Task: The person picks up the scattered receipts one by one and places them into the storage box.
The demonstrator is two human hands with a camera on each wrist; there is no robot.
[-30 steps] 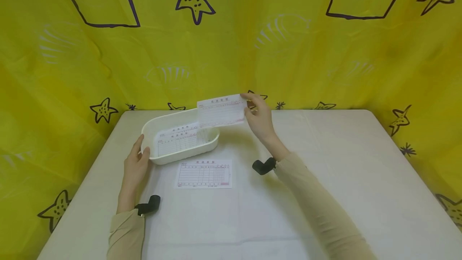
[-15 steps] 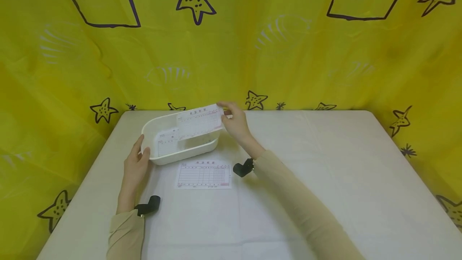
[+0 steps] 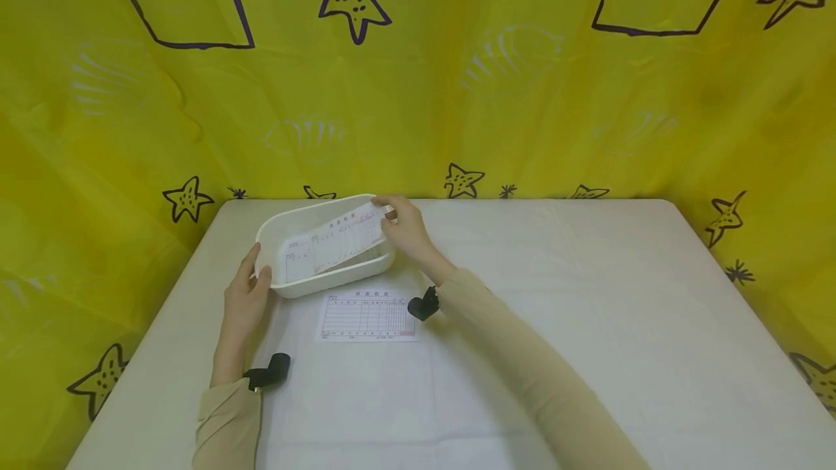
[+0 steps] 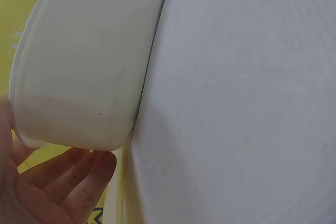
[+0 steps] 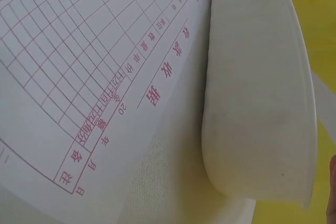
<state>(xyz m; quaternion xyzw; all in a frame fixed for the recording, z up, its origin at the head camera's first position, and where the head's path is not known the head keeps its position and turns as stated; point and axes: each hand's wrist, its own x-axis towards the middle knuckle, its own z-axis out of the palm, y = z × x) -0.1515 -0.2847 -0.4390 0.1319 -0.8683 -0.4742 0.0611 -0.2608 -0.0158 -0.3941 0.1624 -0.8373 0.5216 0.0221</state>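
A white plastic tray [image 3: 339, 275] with rounded ends stands on the table at left of centre. My left hand [image 3: 247, 297] grips its left end; in the left wrist view the fingers [image 4: 79, 182] lie against the tray's end wall. With thumb and fingers my right hand [image 3: 410, 232] pinches a printed receipt slip [image 3: 346, 234] by its right end. That slip slants down inside the tray, its left part over other receipt slips [image 3: 297, 265] lying there. Another receipt slip [image 3: 369, 316] lies flat on the table just in front, large in the right wrist view.
A white cloth covers the table [image 3: 555, 354]. Behind it hangs a yellow curtain [image 3: 418, 78] with dark starfish drawings. Each wrist bears a black camera mount, the left mount [image 3: 269, 372] near the tray's front left and the right mount [image 3: 424, 304] beside the loose slip.
My right hand has moved left and down, bringing its receipt slip from above the tray's right end into the tray. The left hand and the tray have stayed put.
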